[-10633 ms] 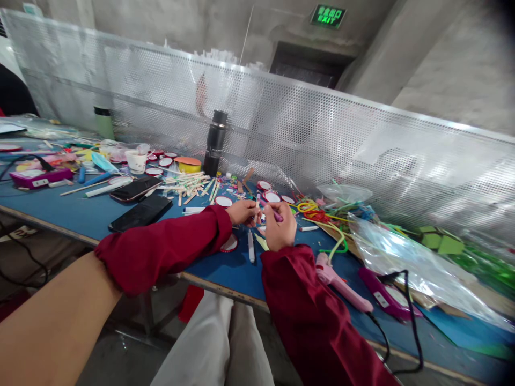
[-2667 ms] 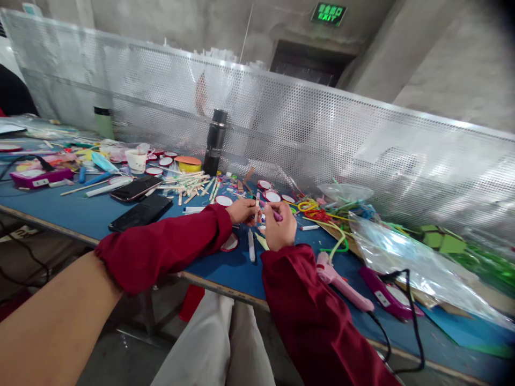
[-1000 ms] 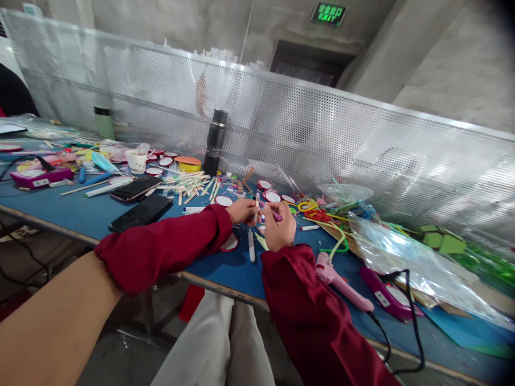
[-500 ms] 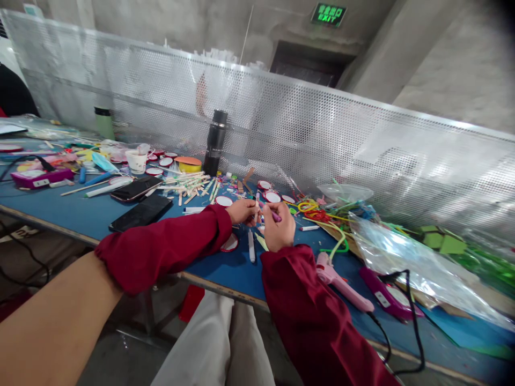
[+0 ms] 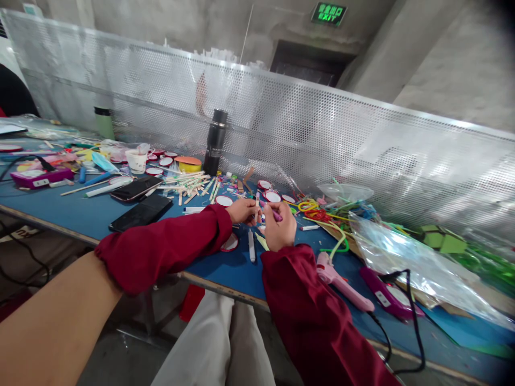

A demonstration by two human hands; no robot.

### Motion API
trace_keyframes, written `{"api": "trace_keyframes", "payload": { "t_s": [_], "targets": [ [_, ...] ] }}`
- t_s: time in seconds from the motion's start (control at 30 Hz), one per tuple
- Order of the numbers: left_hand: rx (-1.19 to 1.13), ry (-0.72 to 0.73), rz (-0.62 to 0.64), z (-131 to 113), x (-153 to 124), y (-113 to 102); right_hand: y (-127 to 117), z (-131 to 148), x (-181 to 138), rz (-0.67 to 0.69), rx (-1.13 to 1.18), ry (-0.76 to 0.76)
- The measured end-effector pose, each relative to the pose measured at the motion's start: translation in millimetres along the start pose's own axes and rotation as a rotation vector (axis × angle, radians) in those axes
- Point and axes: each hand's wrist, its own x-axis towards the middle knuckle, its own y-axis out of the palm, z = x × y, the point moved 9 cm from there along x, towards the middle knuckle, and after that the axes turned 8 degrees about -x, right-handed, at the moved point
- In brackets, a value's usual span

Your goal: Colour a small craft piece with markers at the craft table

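Note:
My left hand (image 5: 242, 211) is closed on a short wooden craft stick (image 5: 257, 201), held upright, its top end tinted purple. Close beside it, my right hand (image 5: 280, 228) grips a purple marker (image 5: 277, 215), its tip pointing toward the stick. Whether tip and stick touch, I cannot tell. Below the hands a white marker (image 5: 251, 246) lies on the blue table (image 5: 217, 268). A round white disc with a red rim (image 5: 230, 242) is partly covered by my left sleeve. Another red-rimmed disc (image 5: 272, 197) sits just behind the fingers.
A pile of craft sticks (image 5: 189, 185) lies left of centre, near a black bottle (image 5: 216, 142) and two phones (image 5: 140, 212). On the right are a pink glue gun (image 5: 344, 284) with a cord, a purple device (image 5: 388, 295) and a clear plastic bag (image 5: 418, 262). A perforated metal screen (image 5: 306, 128) stands behind.
Both hands stay almost in place. My right hand and the purple marker have shifted very slightly; nothing has been picked up or let go.

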Motion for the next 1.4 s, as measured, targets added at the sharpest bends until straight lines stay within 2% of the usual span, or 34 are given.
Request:
{"api": "trace_keyframes", "payload": {
  "t_s": [0.37, 1.1, 1.27, 1.4],
  "targets": [
    [0.014, -0.016, -0.021, 0.0, -0.8, -0.9, 5.7, -2.1, -1.0, 0.056, 0.043, 0.018],
    [0.006, 0.007, -0.004, -1.2, -0.8, -0.2, 6.0, -2.1, -0.7, 0.058, 0.044, 0.022],
    [0.007, 0.002, 0.003, 0.5, 0.5, -0.3, 2.7, -3.3, -0.5, 0.022, 0.007, 0.016],
    [0.017, -0.007, -0.011, 0.5, 0.6, -1.0, 6.6, -5.2, 0.0, 0.054, 0.031, 0.021]
  ]
}}
